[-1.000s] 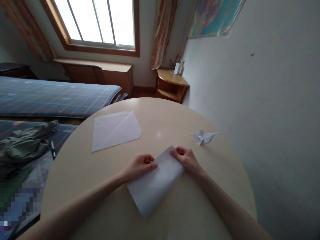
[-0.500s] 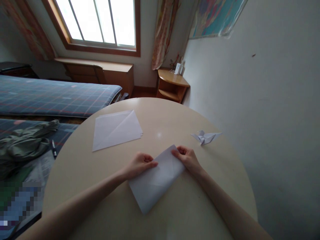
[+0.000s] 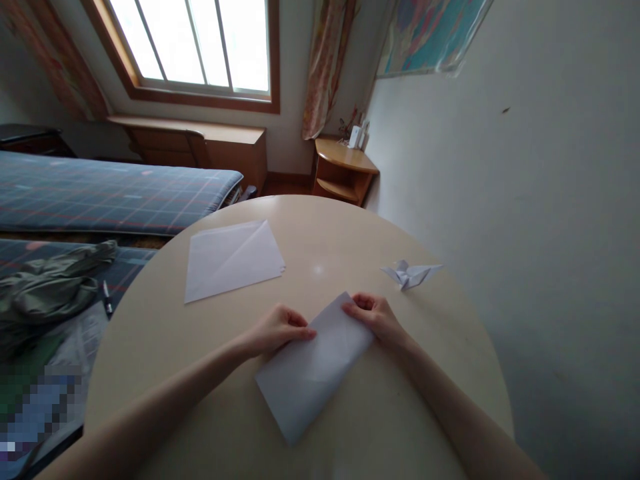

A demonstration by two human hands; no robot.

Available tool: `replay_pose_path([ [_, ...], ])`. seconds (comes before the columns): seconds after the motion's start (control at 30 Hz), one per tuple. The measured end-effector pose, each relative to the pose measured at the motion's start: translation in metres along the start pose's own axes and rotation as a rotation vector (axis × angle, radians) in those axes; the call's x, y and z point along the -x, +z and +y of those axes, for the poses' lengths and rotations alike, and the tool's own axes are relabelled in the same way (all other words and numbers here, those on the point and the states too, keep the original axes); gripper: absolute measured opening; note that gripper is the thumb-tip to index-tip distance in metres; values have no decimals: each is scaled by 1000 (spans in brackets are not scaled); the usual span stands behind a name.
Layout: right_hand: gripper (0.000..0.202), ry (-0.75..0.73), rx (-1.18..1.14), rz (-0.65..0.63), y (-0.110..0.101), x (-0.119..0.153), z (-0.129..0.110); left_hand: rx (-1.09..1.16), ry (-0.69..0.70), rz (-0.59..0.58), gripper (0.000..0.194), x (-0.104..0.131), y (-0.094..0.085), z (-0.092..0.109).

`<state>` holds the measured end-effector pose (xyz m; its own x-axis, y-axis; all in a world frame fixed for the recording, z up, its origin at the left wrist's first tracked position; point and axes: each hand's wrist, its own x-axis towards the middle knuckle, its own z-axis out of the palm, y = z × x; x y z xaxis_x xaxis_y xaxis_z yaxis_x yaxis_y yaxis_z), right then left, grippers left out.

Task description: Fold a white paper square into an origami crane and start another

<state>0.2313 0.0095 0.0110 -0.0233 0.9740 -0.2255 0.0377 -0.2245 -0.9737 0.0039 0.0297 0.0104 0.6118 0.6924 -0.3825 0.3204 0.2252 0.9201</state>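
Note:
A folded sheet of white paper [image 3: 315, 370] is held at a slant over the near middle of the round table. My left hand [image 3: 281, 330] pinches its upper left edge, thumb on top and fingers curled behind. My right hand [image 3: 376, 319] grips the far right corner the same way, with its thumb near the tip. Faint creases cross the paper's surface. Beyond my right hand stands a white paper crane [image 3: 411, 274], apart from the sheet. To the far left lie several white sheets [image 3: 233, 260] with a diagonal fold on top.
The round cream table [image 3: 330, 230] has the white wall [image 3: 560, 233] close along its right side. On the left are plaid mattresses [image 3: 115, 193], a crumpled dark garment [image 3: 50, 287] and a pen [image 3: 107, 298]. A small corner shelf [image 3: 347, 160] stands behind the table.
The paper's near corner has dropped slightly toward me, showing a little more of its face. Both hands keep their pinch in nearly the same place.

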Motion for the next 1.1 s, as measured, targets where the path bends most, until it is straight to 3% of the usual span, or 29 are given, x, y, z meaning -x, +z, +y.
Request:
replay_pose_path([
  [0.37,34,29,97,-212,-11,3,-3,-70,42,-49,36,3,-1,2],
  [0.7,33,50,45,-109,-4,2,-1,6,1,-22,35,1,-1,-2],
  [0.93,36,57,24,-132,-8,1,0,-40,33,11,37,1,0,-2],
  [1.1,63,78,-191,-141,-18,-3,0,109,84,127,34,1,5,-6],
])
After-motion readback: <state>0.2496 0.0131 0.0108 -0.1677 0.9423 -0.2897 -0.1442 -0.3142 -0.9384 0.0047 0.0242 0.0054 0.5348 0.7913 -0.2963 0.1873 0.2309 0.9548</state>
